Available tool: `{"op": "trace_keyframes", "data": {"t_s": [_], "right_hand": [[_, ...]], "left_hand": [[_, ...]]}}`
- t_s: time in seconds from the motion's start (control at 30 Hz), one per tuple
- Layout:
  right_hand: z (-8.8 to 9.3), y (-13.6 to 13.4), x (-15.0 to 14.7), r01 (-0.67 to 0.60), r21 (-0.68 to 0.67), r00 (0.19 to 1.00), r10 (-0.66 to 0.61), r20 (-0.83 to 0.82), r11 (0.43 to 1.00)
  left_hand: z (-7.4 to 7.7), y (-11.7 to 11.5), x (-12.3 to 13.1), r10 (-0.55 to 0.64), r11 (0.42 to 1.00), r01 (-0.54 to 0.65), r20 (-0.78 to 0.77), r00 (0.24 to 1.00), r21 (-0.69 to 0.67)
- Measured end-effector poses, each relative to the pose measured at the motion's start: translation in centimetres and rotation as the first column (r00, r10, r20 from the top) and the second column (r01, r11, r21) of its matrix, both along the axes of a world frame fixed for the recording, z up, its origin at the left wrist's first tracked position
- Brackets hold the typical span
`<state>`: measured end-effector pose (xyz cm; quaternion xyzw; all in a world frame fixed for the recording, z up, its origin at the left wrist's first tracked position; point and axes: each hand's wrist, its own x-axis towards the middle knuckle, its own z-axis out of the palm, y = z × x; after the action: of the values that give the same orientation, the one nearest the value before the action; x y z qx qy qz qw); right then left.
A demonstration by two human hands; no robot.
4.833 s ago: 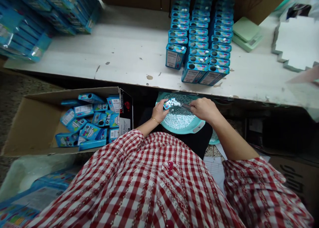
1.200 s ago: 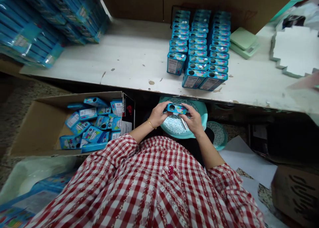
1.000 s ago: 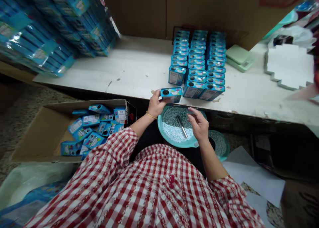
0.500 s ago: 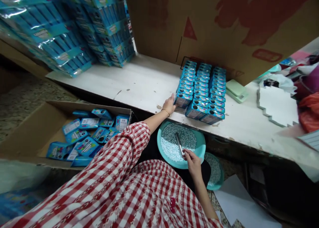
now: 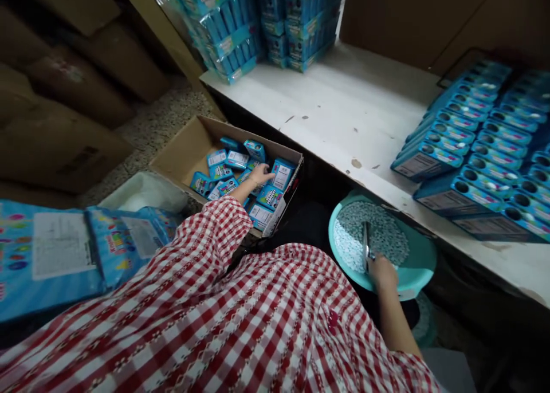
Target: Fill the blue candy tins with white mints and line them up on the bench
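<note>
My left hand (image 5: 260, 176) is inside an open cardboard carton (image 5: 180, 146), just over or touching loose small blue boxes (image 5: 269, 197). Its fingers are spread and nothing shows in them. My right hand (image 5: 384, 272) is closed around a slim, shiny metal tool (image 5: 366, 245), whose exact kind I cannot make out. The tool reaches into a turquoise basin (image 5: 423, 265) of small white pellets (image 5: 369, 230). On the white table, rows of blue boxes (image 5: 442, 158) stand on end, with dark round spots on their upper faces.
Plastic-wrapped stacks of blue packs (image 5: 234, 43) stand at the table's (image 5: 344, 106) far left end. A large cardboard panel (image 5: 399, 23) rises behind it. Printed blue bags (image 5: 47, 255) lie at my left, with brown cartons (image 5: 51, 112) beyond. Another turquoise basin (image 5: 426, 324) sits low at right.
My left hand has moved from the end of the standing boxes down into the carton. My right hand still holds the metal tool in the basin. The view has turned left.
</note>
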<state>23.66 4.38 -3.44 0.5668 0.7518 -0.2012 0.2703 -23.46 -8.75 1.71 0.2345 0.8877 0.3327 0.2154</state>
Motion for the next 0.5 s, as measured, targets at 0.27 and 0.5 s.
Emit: {"op": "trace_keyframes", "data": {"t_s": [0.27, 0.5], "right_hand": [[-1.1, 0.2, -0.9, 0.041, 0.051, 0.998, -0.039, -0.056, 0.998], [-2.3, -0.2, -1.9, 0.044, 0.148, 0.991, -0.025, -0.129, 0.988]], "left_hand": [[-2.4, -1.7, 2.3, -0.432, 0.813, 0.438, 0.106, 0.896, -0.384], [-2.0, -5.1, 1.1, -0.291, 0.909, 0.345, 0.238, 0.927, -0.234]]}}
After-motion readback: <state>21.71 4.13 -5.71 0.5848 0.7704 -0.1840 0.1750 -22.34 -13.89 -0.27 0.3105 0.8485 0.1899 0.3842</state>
